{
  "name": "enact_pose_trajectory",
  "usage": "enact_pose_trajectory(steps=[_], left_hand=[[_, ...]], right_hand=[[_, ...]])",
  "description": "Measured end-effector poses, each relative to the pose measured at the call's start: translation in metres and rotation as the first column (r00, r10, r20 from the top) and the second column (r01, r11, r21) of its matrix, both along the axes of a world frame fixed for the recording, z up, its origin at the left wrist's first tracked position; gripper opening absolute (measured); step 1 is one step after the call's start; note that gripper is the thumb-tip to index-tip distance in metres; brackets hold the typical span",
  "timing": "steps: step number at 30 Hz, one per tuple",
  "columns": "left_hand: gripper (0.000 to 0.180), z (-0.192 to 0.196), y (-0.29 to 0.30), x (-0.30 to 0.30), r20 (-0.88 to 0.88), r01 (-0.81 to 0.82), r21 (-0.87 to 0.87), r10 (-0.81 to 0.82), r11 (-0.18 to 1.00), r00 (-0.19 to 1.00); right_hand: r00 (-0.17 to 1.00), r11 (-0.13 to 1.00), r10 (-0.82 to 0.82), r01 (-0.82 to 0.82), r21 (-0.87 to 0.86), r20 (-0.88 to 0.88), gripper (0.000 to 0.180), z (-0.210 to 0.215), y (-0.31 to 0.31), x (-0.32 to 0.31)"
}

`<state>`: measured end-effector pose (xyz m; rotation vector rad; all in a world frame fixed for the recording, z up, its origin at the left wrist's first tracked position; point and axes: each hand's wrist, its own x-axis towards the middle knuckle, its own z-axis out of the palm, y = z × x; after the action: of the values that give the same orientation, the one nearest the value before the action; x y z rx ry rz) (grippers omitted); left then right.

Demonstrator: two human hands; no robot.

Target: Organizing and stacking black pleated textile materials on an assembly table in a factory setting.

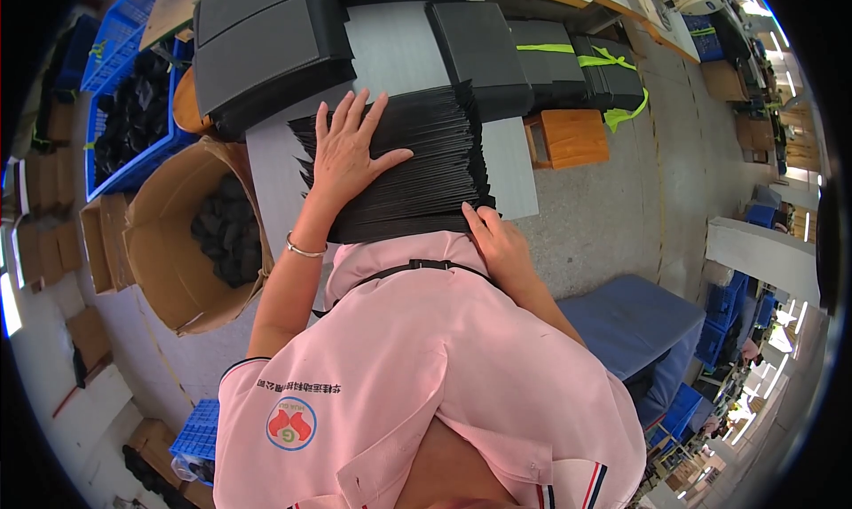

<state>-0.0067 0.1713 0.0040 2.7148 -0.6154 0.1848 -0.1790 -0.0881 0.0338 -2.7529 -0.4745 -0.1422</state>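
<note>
A long row of thin black sheets (408,158), packed edge-up and leaning, lies on the pale table (275,167) right against my body. My left hand (351,149) rests flat across the left part of the row, fingers spread and thumb out to the right. At the row's near right corner, my right hand (497,234) touches the sheet edges with its fingertips. Its thumb and other fingers are partly hidden, so whether it pinches a sheet does not show. The sheets' right ends are slightly uneven.
Stacks of black panels stand beyond the row, at left (262,52) and right (479,52). Farther right, bundles tied with yellow-green strips (546,47) sit above a wooden stool (572,139). Left are an open carton (164,243) and a blue crate (133,167) of black pieces.
</note>
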Motion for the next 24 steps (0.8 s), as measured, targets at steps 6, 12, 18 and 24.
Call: enact_pose_trajectory(steps=[6, 12, 18, 24], left_hand=[[0.094, 0.0003, 0.0003, 0.0011, 0.003, 0.004, -0.009, -0.004, 1.0, 1.0], [0.094, 0.0004, 0.0001, 0.0016, 0.003, 0.003, -0.009, -0.003, 1.0, 1.0], [0.094, -0.0002, 0.0009, 0.0017, 0.01, 0.005, -0.008, -0.005, 1.0, 1.0], [0.094, 0.0013, 0.0004, 0.0016, 0.009, 0.008, -0.01, -0.008, 1.0, 1.0]], right_hand=[[0.999, 0.999, -0.007, 0.006, 0.032, 0.046, 0.045, -0.0053, -0.0009, -0.0014], [0.994, 0.998, -0.037, 0.032, 0.051, 0.098, 0.038, -0.0087, -0.001, -0.0006], [0.993, 1.0, 0.002, -0.001, -0.006, 0.115, 0.039, -0.009, -0.0022, -0.0013], [0.995, 0.999, -0.037, 0.035, 0.024, 0.09, 0.055, -0.0038, 0.0024, 0.0025]])
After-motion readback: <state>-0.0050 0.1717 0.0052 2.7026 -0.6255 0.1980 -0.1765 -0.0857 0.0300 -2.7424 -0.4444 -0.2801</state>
